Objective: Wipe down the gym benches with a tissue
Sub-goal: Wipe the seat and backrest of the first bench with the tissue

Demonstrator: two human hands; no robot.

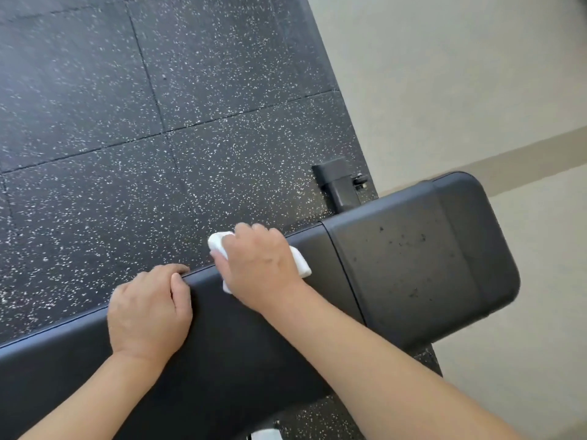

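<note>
A black padded gym bench (413,265) runs from the lower left to the right, with a seam between its long pad and its shorter end pad. My right hand (257,265) grips a folded white tissue (300,263) and presses it onto the long pad's far edge. The tissue sticks out on both sides of the hand. My left hand (149,309) rests on the same far edge to the left, its fingers curled over the rim. The end pad shows small dark specks.
Black rubber floor tiles with white flecks (143,122) lie beyond the bench. A black metal bench foot (340,182) stands behind the end pad. A beige wall with a darker stripe (476,90) rises at the right. Something white (266,435) shows under the bench.
</note>
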